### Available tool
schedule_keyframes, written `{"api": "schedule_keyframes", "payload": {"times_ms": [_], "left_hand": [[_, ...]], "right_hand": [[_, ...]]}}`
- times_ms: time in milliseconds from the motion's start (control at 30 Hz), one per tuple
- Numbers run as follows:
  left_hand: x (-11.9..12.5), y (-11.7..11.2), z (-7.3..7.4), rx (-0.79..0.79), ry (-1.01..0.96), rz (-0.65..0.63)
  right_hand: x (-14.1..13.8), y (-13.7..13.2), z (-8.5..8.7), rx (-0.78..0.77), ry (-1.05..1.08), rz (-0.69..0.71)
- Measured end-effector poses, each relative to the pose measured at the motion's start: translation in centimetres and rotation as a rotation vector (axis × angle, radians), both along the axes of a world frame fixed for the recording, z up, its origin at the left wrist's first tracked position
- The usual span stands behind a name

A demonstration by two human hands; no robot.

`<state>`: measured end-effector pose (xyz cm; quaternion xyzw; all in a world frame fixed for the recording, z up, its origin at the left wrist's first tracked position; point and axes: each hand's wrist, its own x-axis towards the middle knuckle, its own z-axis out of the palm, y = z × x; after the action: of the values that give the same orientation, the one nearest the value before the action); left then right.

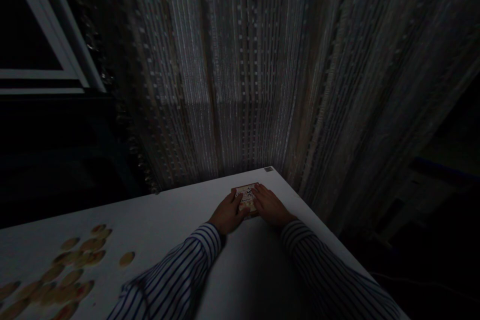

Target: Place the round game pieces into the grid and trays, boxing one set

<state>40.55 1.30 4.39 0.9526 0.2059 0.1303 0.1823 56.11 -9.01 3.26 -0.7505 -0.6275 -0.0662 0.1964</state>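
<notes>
Toward the far corner of the white table lies a small flat box (246, 201), tan with dark lettering and a brown edge. My left hand (229, 212) grips its left side, thumb at the near edge and fingers along the side. From the right, my right hand (272, 206) holds it with fingers resting over its top and side. Part of the box is hidden under my fingers. Both forearms wear blue-and-white striped sleeves.
Round wooden discs (80, 257), several with reddish marks, lie scattered on the white table (168, 225) at left; one disc (126, 259) sits apart. A dark square marker (268, 169) is at the far corner. A string curtain (240, 70) hangs behind the table. The light is dim.
</notes>
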Motion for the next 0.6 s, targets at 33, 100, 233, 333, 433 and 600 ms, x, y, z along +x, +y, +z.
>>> {"api": "schedule_keyframes", "payload": {"times_ms": [33,100,233,333,433,600], "left_hand": [[-0.2,-0.1,0.2,-0.016,-0.003,-0.003],[-0.6,-0.4,0.7,-0.052,-0.019,-0.019],[-1.7,-0.7,0.9,-0.076,-0.071,-0.095],[-2.2,-0.9,0.8,-0.052,-0.069,-0.144],[-2.3,-1.2,0.9,-0.027,-0.072,-0.14],[-2.0,-1.7,1.1,-0.008,-0.112,-0.127]], "right_hand": [[0.0,-0.2,0.1,0.016,0.01,-0.003],[-0.1,-0.8,0.6,0.052,0.04,-0.005],[-0.4,-3.1,1.4,0.031,0.122,0.047],[-0.2,-4.5,1.3,-0.025,0.148,0.132],[0.1,-4.9,0.7,-0.046,0.171,0.134],[0.5,-4.4,0.4,-0.046,0.202,0.15]]}}
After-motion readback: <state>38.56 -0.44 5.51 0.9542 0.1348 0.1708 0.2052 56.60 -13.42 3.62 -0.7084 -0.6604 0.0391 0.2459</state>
